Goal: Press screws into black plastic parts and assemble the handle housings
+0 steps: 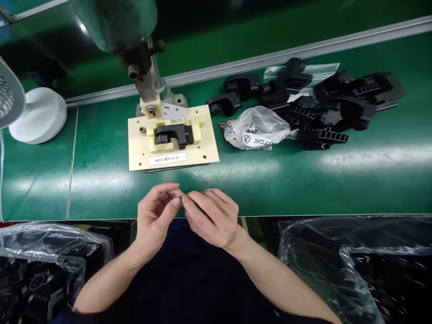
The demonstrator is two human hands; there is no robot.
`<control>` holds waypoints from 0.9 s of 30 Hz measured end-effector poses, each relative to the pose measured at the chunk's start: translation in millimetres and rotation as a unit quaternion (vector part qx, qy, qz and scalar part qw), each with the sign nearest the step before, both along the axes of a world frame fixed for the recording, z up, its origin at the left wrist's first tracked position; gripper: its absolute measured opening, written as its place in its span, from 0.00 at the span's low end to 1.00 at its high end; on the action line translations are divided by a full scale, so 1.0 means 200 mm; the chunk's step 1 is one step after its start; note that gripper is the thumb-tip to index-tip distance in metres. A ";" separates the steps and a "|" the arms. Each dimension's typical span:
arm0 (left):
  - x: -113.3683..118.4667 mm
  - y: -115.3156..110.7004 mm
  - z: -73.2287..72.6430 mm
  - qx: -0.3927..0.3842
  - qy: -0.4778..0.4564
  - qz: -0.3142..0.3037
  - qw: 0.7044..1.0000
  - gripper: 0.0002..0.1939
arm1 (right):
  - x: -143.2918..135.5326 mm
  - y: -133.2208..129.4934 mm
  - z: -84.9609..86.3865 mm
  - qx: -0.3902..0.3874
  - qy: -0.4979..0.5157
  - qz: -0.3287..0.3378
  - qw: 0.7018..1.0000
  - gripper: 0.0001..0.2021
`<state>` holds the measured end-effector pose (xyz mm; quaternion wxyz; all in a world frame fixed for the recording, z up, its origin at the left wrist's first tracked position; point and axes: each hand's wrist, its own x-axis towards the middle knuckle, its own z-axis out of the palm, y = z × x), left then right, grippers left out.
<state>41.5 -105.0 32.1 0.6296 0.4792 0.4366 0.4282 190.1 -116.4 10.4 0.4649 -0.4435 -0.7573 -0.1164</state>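
Note:
My left hand [157, 213] and my right hand [214, 213] meet at the bench's front edge, fingers bent and thumbs close together. Between their fingertips is a small dark piece [181, 198], mostly covered and too small to name. Just beyond them, a black plastic clamp-shaped part [173, 134] lies in the cream fixture plate [135, 148], which carries a printed label [168, 159]. Above the plate stands a green press [118, 22] with its metal head [148, 85] over the back of the fixture.
Right of the fixture lies a clear plastic bag [258, 128] of small metal parts, beside a pile of black plastic parts [337, 105]. A white round lamp base [38, 114] stands left. Plastic-lined bins [310, 252] with black parts flank me below the green bench [303, 189].

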 end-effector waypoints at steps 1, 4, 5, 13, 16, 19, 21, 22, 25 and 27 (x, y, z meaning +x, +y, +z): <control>-0.01 0.00 0.00 -0.005 0.000 0.004 1.000 0.10 | 0.00 0.00 -0.01 0.000 -0.008 0.003 1.000 0.06; -0.02 0.00 0.00 -0.011 0.006 0.033 0.999 0.10 | -0.03 0.00 -0.02 -0.024 0.005 0.006 1.000 0.08; -0.02 0.00 -0.01 -0.012 0.006 0.042 0.999 0.10 | -0.04 -0.01 -0.02 -0.042 0.030 0.009 0.999 0.10; -0.01 0.02 -0.03 -0.040 -0.021 0.026 0.999 0.15 | -0.10 -0.08 0.02 -0.234 0.305 0.009 0.923 0.09; -0.01 0.02 -0.02 -0.056 -0.016 0.024 0.998 0.17 | -0.09 -0.07 0.03 -0.254 0.339 0.020 0.905 0.07; 0.00 0.02 -0.01 -0.064 -0.009 0.029 0.997 0.18 | -0.08 -0.07 0.03 -0.253 0.345 0.035 0.903 0.06; 0.00 0.02 0.00 -0.061 0.002 0.028 0.998 0.18 | -0.07 -0.07 0.04 -0.253 0.344 0.042 0.903 0.06; 0.00 0.02 0.00 -0.055 0.012 0.029 0.998 0.18 | -0.07 -0.07 0.04 -0.256 0.341 0.044 0.903 0.06; -0.01 0.01 0.00 -0.009 0.064 0.032 0.997 0.17 | -0.07 -0.06 0.06 -0.271 0.316 0.045 0.908 0.06; -0.02 0.00 -0.01 0.044 0.105 0.032 0.993 0.16 | -0.06 -0.05 0.07 -0.278 0.284 0.049 0.916 0.07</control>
